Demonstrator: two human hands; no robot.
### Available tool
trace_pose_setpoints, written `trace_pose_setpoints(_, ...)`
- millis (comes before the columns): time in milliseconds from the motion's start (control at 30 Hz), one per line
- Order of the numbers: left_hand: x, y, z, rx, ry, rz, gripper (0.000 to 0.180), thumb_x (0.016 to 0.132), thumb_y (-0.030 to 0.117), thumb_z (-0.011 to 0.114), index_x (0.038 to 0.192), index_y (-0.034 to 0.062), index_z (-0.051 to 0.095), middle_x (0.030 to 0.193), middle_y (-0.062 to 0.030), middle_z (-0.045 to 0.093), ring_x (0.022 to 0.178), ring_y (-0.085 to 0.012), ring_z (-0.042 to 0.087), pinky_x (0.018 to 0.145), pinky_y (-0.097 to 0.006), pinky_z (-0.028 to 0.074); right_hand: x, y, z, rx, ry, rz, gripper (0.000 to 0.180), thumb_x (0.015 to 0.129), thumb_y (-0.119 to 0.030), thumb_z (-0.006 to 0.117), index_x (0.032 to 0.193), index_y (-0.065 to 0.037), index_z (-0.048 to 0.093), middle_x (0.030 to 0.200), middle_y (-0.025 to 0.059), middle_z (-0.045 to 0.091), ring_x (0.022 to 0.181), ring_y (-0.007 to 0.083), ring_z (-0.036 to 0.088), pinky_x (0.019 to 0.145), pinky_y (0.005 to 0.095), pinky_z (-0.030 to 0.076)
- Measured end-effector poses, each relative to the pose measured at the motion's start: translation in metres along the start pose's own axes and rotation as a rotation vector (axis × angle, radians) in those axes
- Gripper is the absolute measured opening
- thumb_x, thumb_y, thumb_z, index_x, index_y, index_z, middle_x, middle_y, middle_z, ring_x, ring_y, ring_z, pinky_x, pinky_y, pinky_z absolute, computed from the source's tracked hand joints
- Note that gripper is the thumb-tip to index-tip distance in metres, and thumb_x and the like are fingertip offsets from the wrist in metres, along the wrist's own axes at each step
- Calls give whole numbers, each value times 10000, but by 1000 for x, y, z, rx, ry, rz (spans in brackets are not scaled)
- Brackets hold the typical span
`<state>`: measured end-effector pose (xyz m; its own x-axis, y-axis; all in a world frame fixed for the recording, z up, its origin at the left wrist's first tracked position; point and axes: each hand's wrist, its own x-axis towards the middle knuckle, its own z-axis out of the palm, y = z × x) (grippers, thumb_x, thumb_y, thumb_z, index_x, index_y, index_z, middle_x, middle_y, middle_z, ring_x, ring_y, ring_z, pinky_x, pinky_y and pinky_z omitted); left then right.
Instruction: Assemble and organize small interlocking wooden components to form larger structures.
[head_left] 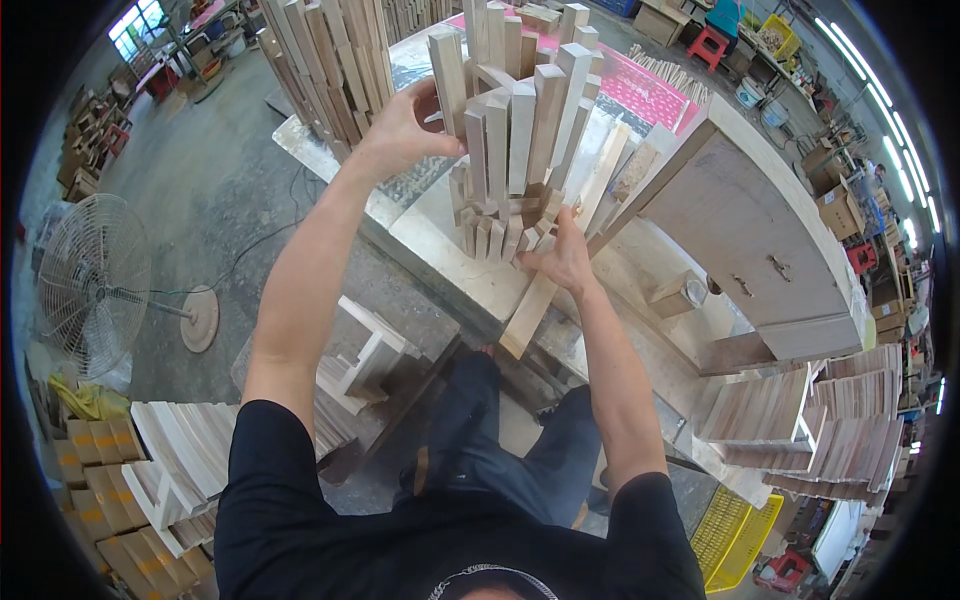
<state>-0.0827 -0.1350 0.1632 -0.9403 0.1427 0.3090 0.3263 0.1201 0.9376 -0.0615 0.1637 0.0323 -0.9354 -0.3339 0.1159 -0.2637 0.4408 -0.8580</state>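
A stack of upright pale wooden sticks (522, 135) stands on the workbench in front of me. At its left side my left hand (408, 130) curls round an outer wooden stick (448, 85), thumb toward me and fingers partly hidden behind the wood. Low on the right of the stack, my right hand (563, 255) closes on a short wooden piece (545, 232), with thumb and forefinger on it. Several shorter sticks (490, 238) fan out at the stack's foot. Under the right hand a flat wooden strip (530, 318) juts past the bench edge toward me.
A large wooden machine housing (755, 235) rises at the right of the bench. Taller sticks (330, 75) stand at the far left. A fan (95, 290) is on the floor, left. Stacked wooden parts (185, 460) and a yellow crate (738, 535) are near me.
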Motion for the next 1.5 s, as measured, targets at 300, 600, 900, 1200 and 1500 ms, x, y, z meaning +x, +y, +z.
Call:
trace_pose_setpoints(300,-4,3,-8,-73,-93,-50,905,603,3,859,1437,-18,511,1420,-105,575,1382,-246,497,1176,-417,407,1,0,0,-43,30,-108,805,616,-154,887,1308,-23,497,1233,167,646,1169,318,628,1015,407,485)
trace_pose_setpoints(600,-4,-10,-6,-107,-145,-60,954,590,-12,855,1466,-10,479,1433,-106,560,1392,-263,488,1209,-447,376,2,3,-1,-56,14,-112,846,607,-156,891,1348,-27,505,1244,160,651,1165,328,632,1009,408,490)
trace_pose_setpoints(900,-8,-8,-3,-113,-161,-13,975,579,-30,852,1478,13,478,1439,-97,563,1392,-246,487,1229,-437,352,5,-3,-3,-41,7,-43,840,573,-142,909,1312,-30,527,1194,160,678,1135,335,641,1010,413,487)
trace_pose_setpoints(1200,-6,-26,-6,-173,-232,52,879,593,-24,878,1400,-6,533,1324,-102,627,1281,-226,572,1148,-382,443,7,13,6,6,-45,-88,849,611,-107,908,1351,-24,501,1259,128,660,1168,280,632,1018,408,499)
trace_pose_setpoints(1500,-4,-33,-10,-187,-297,41,955,565,-27,876,1441,-11,496,1395,-106,582,1318,-237,546,1197,-404,402,9,14,6,-91,-5,-82,849,595,-131,909,1337,-34,508,1240,155,661,1145,306,644,1012,425,502)
